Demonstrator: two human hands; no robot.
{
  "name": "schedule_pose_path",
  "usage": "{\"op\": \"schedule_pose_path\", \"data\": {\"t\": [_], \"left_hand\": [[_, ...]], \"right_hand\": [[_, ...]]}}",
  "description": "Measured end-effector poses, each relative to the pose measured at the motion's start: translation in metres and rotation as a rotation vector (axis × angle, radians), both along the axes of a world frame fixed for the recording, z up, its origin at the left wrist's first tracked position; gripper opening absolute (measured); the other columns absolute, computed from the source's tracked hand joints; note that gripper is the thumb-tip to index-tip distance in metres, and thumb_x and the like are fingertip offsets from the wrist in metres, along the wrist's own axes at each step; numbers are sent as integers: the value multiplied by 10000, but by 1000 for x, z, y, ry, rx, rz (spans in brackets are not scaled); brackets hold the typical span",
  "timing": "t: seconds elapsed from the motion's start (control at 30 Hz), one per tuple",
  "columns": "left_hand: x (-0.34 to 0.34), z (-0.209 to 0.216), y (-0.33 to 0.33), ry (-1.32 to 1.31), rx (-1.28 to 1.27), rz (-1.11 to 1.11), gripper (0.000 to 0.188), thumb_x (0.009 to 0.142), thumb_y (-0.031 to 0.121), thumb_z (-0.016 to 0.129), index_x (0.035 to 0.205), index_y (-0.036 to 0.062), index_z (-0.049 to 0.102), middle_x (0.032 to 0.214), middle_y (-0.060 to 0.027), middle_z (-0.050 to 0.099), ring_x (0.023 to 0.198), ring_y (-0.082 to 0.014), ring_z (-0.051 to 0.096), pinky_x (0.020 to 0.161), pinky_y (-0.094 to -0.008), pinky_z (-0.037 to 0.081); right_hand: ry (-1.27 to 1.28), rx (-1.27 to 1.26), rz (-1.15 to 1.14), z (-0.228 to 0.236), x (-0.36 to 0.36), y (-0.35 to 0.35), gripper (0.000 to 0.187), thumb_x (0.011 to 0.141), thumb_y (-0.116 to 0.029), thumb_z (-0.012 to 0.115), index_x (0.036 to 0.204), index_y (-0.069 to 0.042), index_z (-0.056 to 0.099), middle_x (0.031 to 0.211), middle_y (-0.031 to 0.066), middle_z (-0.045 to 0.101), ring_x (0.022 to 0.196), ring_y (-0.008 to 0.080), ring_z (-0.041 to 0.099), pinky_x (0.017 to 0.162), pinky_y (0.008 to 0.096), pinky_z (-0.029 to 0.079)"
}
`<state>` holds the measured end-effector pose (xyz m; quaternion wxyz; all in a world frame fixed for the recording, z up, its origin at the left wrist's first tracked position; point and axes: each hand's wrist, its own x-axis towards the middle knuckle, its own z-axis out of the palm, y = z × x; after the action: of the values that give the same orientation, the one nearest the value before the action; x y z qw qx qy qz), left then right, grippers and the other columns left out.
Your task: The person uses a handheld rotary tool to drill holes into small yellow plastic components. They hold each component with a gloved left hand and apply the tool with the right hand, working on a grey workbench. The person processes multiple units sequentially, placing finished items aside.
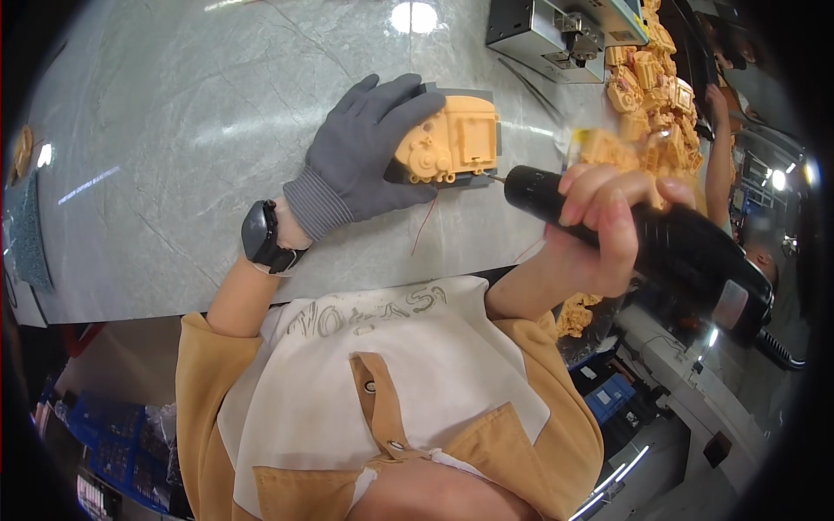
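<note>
My left hand (360, 148), in a grey glove with a ribbed cuff, grips the left side of a yellow-orange plastic housing (470, 130). Round bosses and a rectangular recess show on the housing's upper face. Beneath it a dark grey block (473, 181) peeks out along the edges. From the housing's lower edge a thin red wire (424, 227) trails over the table. My bare right hand (604, 213) is wrapped round a black electric screwdriver (704, 256). Its thin bit points left, at the lower right corner of the housing; I cannot tell whether it touches.
A metal-sided device (552, 39) stands at the far edge. Many similar orange housings (651, 95) are heaped at the right, some behind a blurred clear bag. Beyond them another person's arm (718, 156) shows. Blue crates (113, 443) sit below the grey table (174, 156) at left.
</note>
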<state>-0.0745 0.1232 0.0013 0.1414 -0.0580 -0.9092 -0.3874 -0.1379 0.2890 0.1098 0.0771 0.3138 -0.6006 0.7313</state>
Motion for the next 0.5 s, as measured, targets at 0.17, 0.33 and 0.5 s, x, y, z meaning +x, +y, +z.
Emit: {"op": "schedule_pose_path", "data": {"t": [0.17, 0.33, 0.5], "left_hand": [[-1, -1, 0, -17, 32, -34, 879, 559, 303, 810, 1312, 154, 381, 1308, -150, 406, 1206, -326, 405, 1053, -458, 287], [-2, -1, 0, -24, 23, -37, 883, 547, 295, 817, 1306, 151, 389, 1302, -143, 413, 1204, -320, 410, 1057, -459, 286], [-4, -1, 1, -33, 23, -33, 876, 545, 288, 819, 1300, 151, 397, 1297, -135, 419, 1200, -305, 418, 1057, -461, 289]], "right_hand": [[-15, -14, -12, -4, -7, -1, 444, 734, -5, 528, 1135, 2, 338, 548, 61, 463, 423, 150, 442, 477, 320, 443], [-54, -1, -27, -3, -5, -3, 439, 725, 0, 547, 1118, -6, 352, 542, 56, 466, 423, 146, 441, 474, 313, 436], [-42, 3, -22, -3, -7, -5, 438, 714, 11, 557, 1107, -16, 365, 540, 57, 463, 415, 147, 432, 450, 312, 422]]}}
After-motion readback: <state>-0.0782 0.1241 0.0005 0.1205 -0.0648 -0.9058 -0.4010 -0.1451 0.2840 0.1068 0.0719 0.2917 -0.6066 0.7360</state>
